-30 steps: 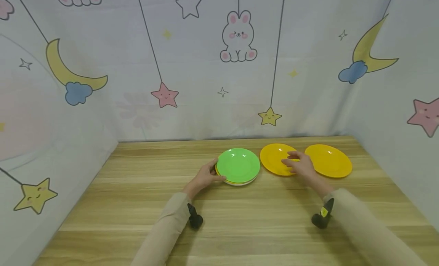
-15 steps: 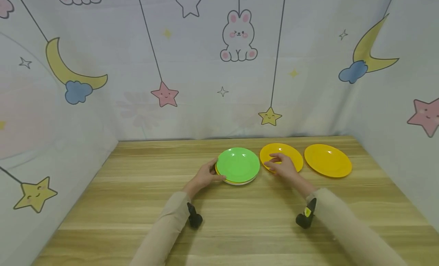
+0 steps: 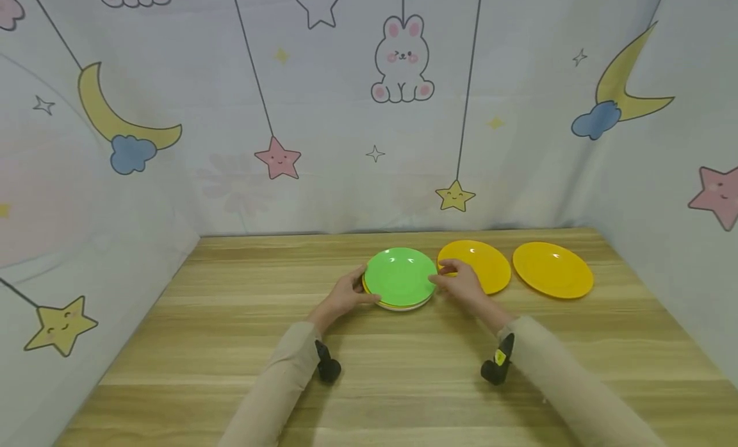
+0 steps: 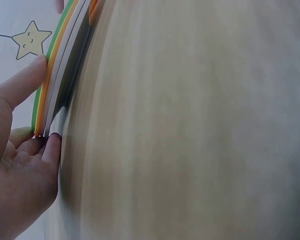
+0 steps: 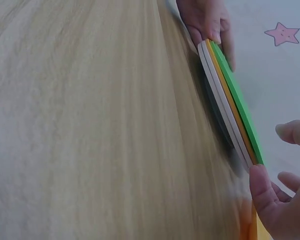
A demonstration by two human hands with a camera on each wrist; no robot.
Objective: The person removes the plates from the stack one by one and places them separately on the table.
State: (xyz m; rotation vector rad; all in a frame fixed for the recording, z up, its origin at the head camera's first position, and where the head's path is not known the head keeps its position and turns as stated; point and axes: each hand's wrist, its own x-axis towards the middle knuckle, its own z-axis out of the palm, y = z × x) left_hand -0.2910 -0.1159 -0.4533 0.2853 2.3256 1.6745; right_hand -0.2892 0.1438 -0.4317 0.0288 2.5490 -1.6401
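Note:
A green plate (image 3: 400, 277) tops a stack of nested plates on the wooden table. Beneath it the right wrist view shows the edge of a yellow-orange plate (image 5: 232, 102) and two white rims (image 5: 221, 97). My left hand (image 3: 344, 294) grips the stack's left side, thumb at the near rim and fingers at the edge. At the opposite side, my right hand (image 3: 464, 287) has its thumb at the stack's rim, with its fingers spread and partly bent. Behind and beside that hand lies a yellow plate (image 3: 490, 264), partly covered by it.
Another yellow plate (image 3: 551, 271) lies farther right. The wooden tabletop (image 3: 403, 383) ends at a white cloth backdrop (image 3: 334, 203) printed with stars, moons and a rabbit. Black wrist cameras are strapped over both beige sleeves (image 3: 277, 376).
My right hand has moved left, from over the gap between the two yellow plates to the right edge of the stack. My left hand has stayed at the stack.

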